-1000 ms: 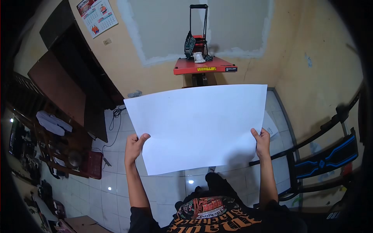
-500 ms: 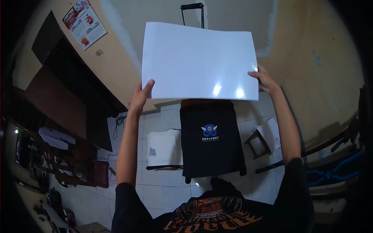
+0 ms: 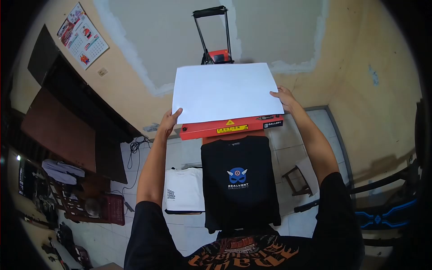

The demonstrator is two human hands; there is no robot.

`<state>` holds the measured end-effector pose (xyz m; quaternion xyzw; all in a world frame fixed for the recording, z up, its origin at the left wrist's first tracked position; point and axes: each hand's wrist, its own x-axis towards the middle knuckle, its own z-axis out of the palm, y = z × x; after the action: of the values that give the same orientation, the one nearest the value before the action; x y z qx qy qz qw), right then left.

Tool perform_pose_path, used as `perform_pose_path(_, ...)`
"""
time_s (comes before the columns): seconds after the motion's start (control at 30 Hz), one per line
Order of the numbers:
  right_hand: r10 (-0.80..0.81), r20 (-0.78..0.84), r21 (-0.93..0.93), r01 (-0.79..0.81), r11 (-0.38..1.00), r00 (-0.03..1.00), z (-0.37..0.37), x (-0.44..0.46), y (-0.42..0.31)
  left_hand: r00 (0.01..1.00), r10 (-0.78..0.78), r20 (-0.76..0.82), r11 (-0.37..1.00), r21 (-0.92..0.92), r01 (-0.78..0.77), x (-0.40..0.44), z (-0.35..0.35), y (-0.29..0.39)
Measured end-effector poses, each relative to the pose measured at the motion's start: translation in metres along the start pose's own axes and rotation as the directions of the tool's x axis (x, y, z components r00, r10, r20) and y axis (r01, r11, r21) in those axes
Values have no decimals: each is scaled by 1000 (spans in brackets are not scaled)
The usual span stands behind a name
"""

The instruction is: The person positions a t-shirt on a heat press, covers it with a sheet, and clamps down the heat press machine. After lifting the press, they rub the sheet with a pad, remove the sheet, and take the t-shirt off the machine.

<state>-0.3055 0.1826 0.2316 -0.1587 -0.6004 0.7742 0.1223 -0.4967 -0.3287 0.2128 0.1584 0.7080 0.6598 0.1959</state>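
A large white sheet of paper (image 3: 227, 92) is stretched between my two hands. Its near left corner is pinched by my left hand (image 3: 170, 121), thumb on top. My right hand (image 3: 284, 99) grips the right edge in the same way. Beneath and behind the sheet is a red heat press (image 3: 204, 131) with a yellow caution label; the sheet hides most of its top. In front of the press, a black T-shirt (image 3: 238, 202) lies flat, printed with a blue horned mask and lettering.
Left of the black shirt sits a stack with a white printed T-shirt (image 3: 186, 189) on top. The press handle (image 3: 210, 12) rises near the wall. A wooden stool (image 3: 297, 180) stands on the right, a wall calendar (image 3: 83, 38) hangs at upper left, and cables (image 3: 135, 148) lie below it.
My hands and the sheet have come lower and nearer relative to the press. The view has shifted, so the red press and more of its handle now show. Both hands keep their hold.
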Motion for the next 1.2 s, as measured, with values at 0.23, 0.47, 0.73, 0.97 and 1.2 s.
perform_pose_path(0.23,108,3,-67,-108,992,994,-14,1,18,996,-92,14,987,-131,93,-16,6,-14)
perform_pose_path(0.47,-37,44,-128,42,991,998,-19,13,35,998,-61,-30,988,-143,56,-18,11,-24)
perform_pose_path(0.73,-13,-22,-186,9,983,1000,-22,11,44,996,-64,-59,991,-121,57,-25,18,-20)
perform_pose_path(0.97,66,34,-130,-61,990,997,-36,3,42,987,-156,-27,978,-142,151,-25,12,-11)
perform_pose_path(1.2,34,2,-174,-33,984,999,-40,3,53,987,-134,-88,983,-136,121,-33,23,-3)
